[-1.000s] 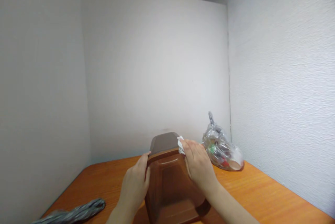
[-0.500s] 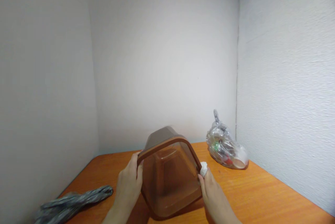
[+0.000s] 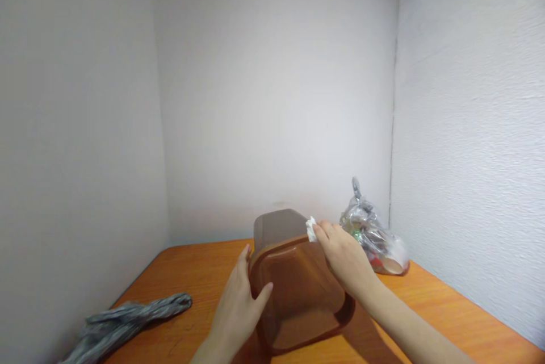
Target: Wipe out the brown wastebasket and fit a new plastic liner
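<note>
Here, left hand (image 3: 240, 310) gripping brown container (image 3: 298, 284), right hand (image 3: 344, 259) pinching white tissue (image 3: 310, 229), no readable labels.

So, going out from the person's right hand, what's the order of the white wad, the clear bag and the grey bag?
1. White wad: pinched in the right hand, at the brown tub's upper rim.
2. Clear bag: just beyond it, by the right wall.
3. Grey bag: far left on the table, past the left hand.
</note>
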{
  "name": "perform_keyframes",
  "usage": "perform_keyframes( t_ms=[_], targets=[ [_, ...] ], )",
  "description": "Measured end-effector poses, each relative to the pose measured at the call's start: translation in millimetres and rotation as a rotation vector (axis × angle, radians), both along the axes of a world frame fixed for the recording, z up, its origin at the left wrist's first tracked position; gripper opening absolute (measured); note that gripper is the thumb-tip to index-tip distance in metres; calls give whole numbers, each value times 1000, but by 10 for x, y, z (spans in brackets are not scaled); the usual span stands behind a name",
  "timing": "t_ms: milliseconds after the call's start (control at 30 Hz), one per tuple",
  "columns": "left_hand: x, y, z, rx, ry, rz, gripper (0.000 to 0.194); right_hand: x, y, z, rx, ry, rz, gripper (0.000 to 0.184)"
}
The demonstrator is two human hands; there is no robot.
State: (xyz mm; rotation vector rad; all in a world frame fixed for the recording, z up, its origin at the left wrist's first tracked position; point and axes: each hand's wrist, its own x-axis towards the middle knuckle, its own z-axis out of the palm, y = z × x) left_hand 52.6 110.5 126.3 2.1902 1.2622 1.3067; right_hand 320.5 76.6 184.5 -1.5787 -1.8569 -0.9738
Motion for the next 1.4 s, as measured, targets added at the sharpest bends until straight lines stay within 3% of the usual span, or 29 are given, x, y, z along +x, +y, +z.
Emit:
perform_keyframes(
  t_ms=[200, 333, 533, 633, 733, 1000, 1133, 1233, 1400],
  targets=[
    [87, 38, 734, 261, 220, -88, 49, -204, 12, 295, 1, -195, 59, 37],
    [214, 19, 989, 257, 397, -173, 35, -388, -20, 412, -7, -302, 138, 31],
    [191, 57, 872, 190, 436, -99, 49, -437, 44, 426, 1, -201, 242, 29],
    [53, 102, 778, 170, 393, -67, 51, -385, 61, 330, -69, 53, 275, 28],
    [-93, 127, 704, 125, 325, -34, 49, -365, 50, 117, -112, 285, 262, 21],
    [-281, 95, 601, 73, 240, 14, 50, -312, -34, -670, -71, 523, 122, 45],
    [-282, 66, 608, 74, 238, 23, 47, -235, -114, -958, -175, 723, 31, 51],
    [-287, 59, 601, 81, 232, 40, 46, -244, -152, -1127, -264, 985, 115, 54],
    [-312, 66, 577, 93, 208, 48, 46, -398, -154, -1256, -255, 1245, 239, 61]
  ],
)
